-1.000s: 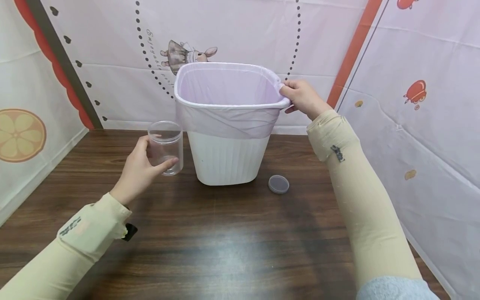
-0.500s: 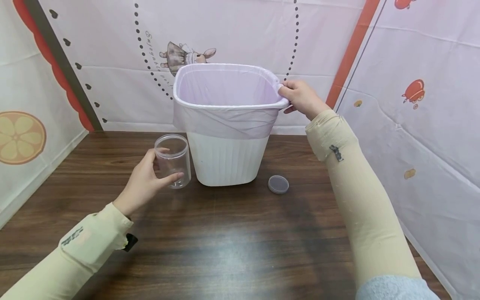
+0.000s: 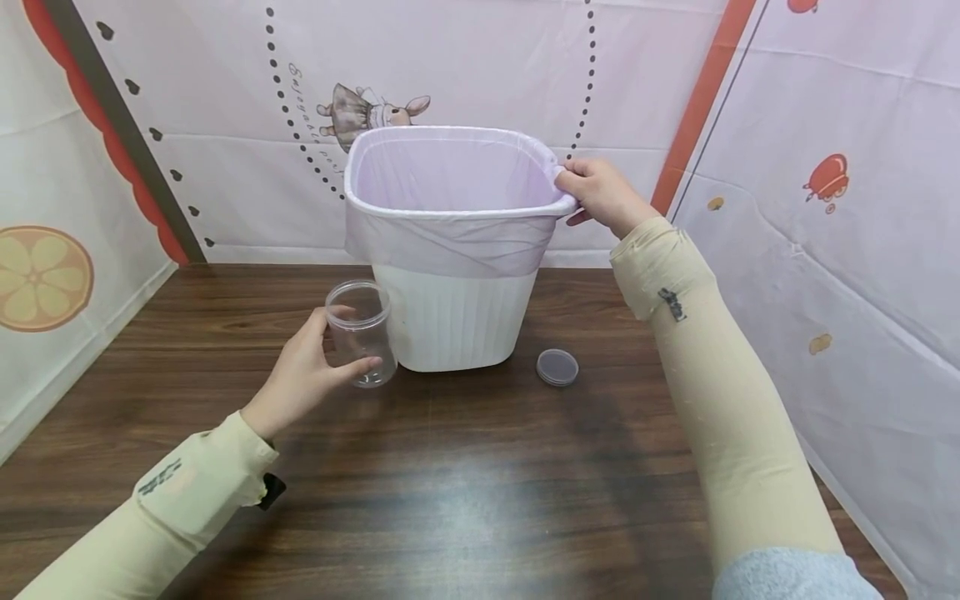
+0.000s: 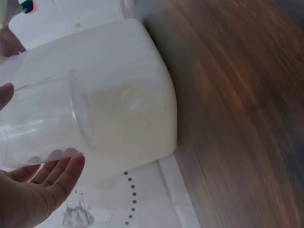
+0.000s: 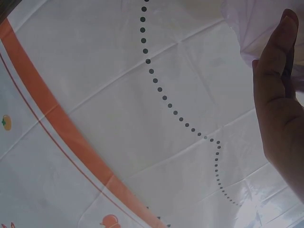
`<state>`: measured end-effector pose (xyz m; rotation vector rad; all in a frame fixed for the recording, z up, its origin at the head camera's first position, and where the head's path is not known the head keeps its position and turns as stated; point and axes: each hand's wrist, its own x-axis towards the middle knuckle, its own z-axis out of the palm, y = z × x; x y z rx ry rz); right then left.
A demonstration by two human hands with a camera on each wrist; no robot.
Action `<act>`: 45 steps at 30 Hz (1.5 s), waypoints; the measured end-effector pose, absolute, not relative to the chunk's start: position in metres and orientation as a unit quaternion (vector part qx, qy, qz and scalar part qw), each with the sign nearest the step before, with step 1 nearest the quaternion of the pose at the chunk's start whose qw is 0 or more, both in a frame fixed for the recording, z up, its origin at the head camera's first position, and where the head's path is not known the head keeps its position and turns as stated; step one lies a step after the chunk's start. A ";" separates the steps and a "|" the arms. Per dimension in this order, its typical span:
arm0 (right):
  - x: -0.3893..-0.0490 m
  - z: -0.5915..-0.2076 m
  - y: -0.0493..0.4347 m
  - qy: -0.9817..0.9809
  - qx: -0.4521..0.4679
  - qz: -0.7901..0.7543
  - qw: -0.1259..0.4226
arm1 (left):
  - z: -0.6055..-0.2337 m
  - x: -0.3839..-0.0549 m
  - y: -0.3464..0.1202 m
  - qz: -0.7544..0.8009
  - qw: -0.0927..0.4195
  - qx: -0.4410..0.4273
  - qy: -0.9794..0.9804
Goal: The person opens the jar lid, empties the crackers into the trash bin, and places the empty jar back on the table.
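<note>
My left hand (image 3: 303, 375) grips a clear plastic jar (image 3: 363, 337) with no lid on it, mouth upward, at the left side of the trash can. In the left wrist view the jar (image 4: 47, 118) lies between thumb and fingers, in front of the white trash can (image 4: 133, 109). My right hand (image 3: 603, 196) holds the right rim of the trash can (image 3: 457, 321), pinching the light purple trash bag (image 3: 465, 242) folded over it. In the right wrist view the right hand (image 5: 280, 104) shows at the edge, beside the bag (image 5: 242, 28).
A round clear lid (image 3: 557, 367) lies on the dark wooden table (image 3: 450, 475), right of the trash can. Printed cloth (image 3: 480, 67) hangs behind the table and along both sides.
My left hand has lowered the jar and moved it rightward, nearer to the trash can. The right hand stays on the rim.
</note>
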<state>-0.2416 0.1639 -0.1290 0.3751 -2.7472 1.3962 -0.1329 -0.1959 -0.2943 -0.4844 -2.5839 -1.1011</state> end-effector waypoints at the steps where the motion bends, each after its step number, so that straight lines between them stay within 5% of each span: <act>1: -0.242 -0.129 0.164 -0.885 0.121 0.450 0.019 | -0.295 -0.132 -0.195 -0.384 0.143 -0.169 -0.896; 45: -0.242 -0.129 0.163 -0.883 0.120 0.453 0.018 | -0.330 -0.111 -0.154 -0.375 0.021 -0.291 -0.880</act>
